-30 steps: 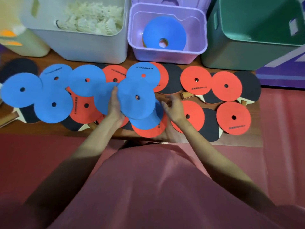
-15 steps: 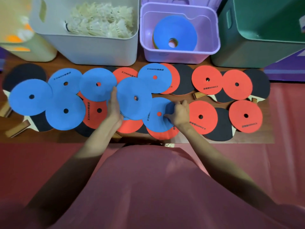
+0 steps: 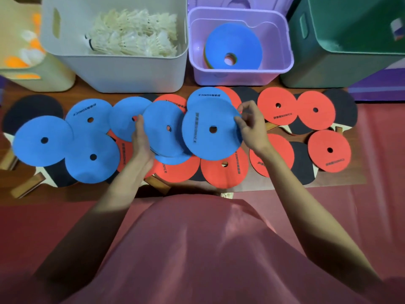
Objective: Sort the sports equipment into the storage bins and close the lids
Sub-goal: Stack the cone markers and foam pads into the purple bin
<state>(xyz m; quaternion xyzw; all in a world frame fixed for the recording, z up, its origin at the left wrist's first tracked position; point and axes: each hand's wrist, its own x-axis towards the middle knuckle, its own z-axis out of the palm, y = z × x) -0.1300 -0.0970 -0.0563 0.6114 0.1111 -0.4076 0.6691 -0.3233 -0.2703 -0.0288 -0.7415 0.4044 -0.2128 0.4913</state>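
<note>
A pink garment (image 3: 197,255) fills the lower view, with both bare arms reaching forward over a low wooden bench (image 3: 252,185) standing on a red floor (image 3: 383,194). Along the far edge of the bench stand the bins: a green bin (image 3: 341,69) at the right, a white bin (image 3: 122,71) holding shuttlecocks (image 3: 133,34), a purple bin (image 3: 241,73) between them holding a stack topped by a blue disc, and a pale bin (image 3: 43,77) at the far left with orange and white balls, blurred. All are open.

The bench is covered with overlapping flat discs, each with a centre hole: blue discs (image 3: 43,140) mostly on the left, red discs (image 3: 277,105) mostly on the right and under the middle. Black-faced paddles (image 3: 302,163) lie beneath them, wooden handles poking out at the near and left edges.

The left hand (image 3: 141,143) grips the left edge of a small stack of blue discs (image 3: 164,128), thumb on top. The right hand (image 3: 252,128) pinches the right rim of one blue disc (image 3: 211,130), held lifted and overlapping the stack's right side, in front of the purple bin.
</note>
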